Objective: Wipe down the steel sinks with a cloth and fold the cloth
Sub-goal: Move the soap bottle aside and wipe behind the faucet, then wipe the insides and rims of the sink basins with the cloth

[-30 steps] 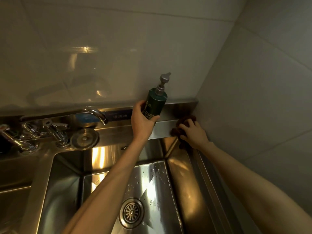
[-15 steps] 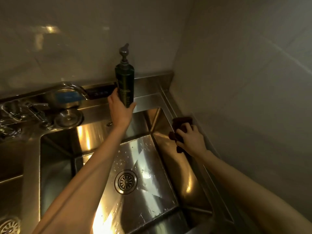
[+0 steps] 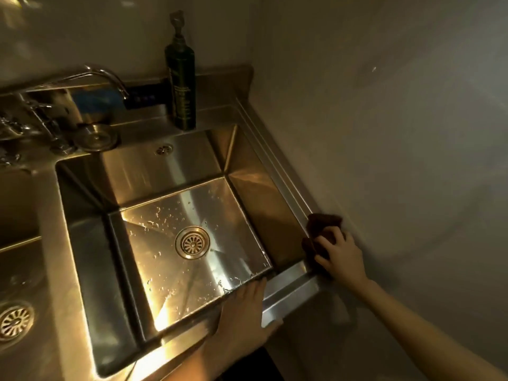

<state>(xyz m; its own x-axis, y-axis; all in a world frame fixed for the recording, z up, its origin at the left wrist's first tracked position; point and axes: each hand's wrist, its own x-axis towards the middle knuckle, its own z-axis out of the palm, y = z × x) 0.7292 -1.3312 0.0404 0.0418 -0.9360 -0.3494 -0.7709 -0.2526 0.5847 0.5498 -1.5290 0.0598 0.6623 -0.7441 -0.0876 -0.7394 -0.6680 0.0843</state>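
Observation:
A steel sink (image 3: pixel 264 149) with a round drain (image 3: pixel 192 242) and water drops on its floor fills the middle. My right hand (image 3: pixel 339 254) presses a dark brown cloth (image 3: pixel 321 225) onto the sink's right rim, near the front right corner by the wall, fingers bent over the cloth. My left hand (image 3: pixel 243 312) lies flat on the sink's front rim, fingers straight, holding nothing. A second sink (image 3: pixel 19 270) shows at the left edge.
A dark green pump bottle (image 3: pixel 181 86) stands on the back ledge. A curved faucet (image 3: pixel 107 77), valve handles (image 3: pixel 35 114) and a round steel cap (image 3: pixel 96 136) sit at the back left. Tiled walls close the back and right sides.
My left hand let go of the pump bottle, which now stands on the ledge, and came down to the front rim. My right hand slid the cloth along the right rim toward the front.

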